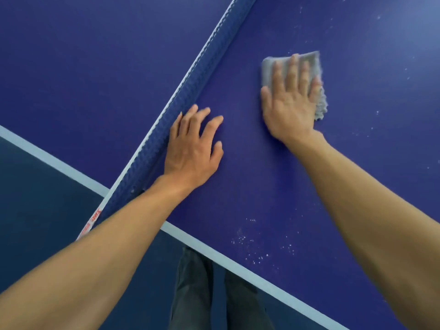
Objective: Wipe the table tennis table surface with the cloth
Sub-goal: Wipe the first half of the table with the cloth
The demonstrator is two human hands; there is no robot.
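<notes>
Much of the wiping looks left to do: the grey cloth point(295, 75) lies flat on the blue table surface point(262, 186) under the right hand point(289, 101), fingers straight and pressing. White specks point(252, 246) remain near the edge and beyond. The left hand point(194, 148), spread, rests beside the net point(185, 96).

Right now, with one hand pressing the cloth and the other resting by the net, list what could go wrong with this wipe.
1. The right hand presses the cloth with flat fingers, not gripping it; its loose corner could bunch or slip.
2. The white specks near the edge line of the table may be missed or swept onto the floor.
3. The left hand rests beside the net and could snag it.
</notes>
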